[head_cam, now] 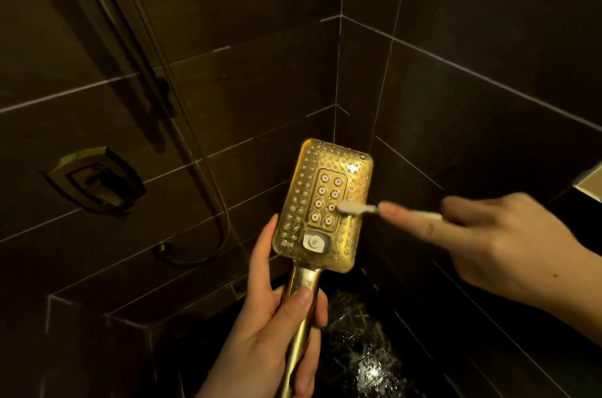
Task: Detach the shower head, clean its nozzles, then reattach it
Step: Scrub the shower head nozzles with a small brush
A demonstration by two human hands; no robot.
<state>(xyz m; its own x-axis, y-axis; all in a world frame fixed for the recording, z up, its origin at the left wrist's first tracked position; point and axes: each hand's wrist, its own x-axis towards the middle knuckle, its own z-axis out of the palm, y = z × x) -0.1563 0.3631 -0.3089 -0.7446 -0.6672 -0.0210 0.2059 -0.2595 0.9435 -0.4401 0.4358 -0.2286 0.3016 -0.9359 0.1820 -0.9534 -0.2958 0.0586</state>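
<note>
A gold rectangular shower head is held upright in the middle of the view, its nozzle face turned toward me. My left hand grips its gold handle from below, thumb across the front and forefinger stretched up along the head's left edge. My right hand comes in from the right and holds a white toothbrush, forefinger laid along its handle. The bristles touch the nozzle face at the right of the central panel of larger nozzles. A white button sits low on the face.
Dark tiled walls meet in a corner behind the shower head. A vertical rail and hose run down the left wall beside a gold square mixer plate. A tiled ledge lies at lower left, and wet dark floor shows below.
</note>
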